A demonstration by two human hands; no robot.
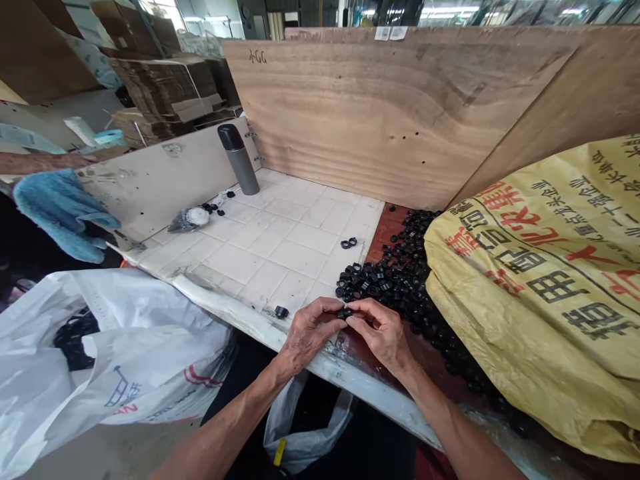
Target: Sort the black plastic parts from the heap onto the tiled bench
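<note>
Both hands meet above the table's front edge, around a small black plastic part [345,313]. My left hand [311,330] pinches it from the left with thumb and forefinger. From the other side, my right hand [380,328] grips it between thumb and fingertips. The fingers cover some of the part, so its full shape is hidden. Just behind my right hand spreads a heap of small black ring-shaped parts [400,280]. One loose black piece [281,311] lies left of my left hand, and a joined pair of rings [349,243] lies farther back.
A grey flask [242,163] stands at the back left near a clear bag [190,219]. A yellow printed sack [540,287] bounds the right side. Wooden boards [390,113] wall the back. A white sack [150,347] holding black parts hangs left, below a blue towel [65,210].
</note>
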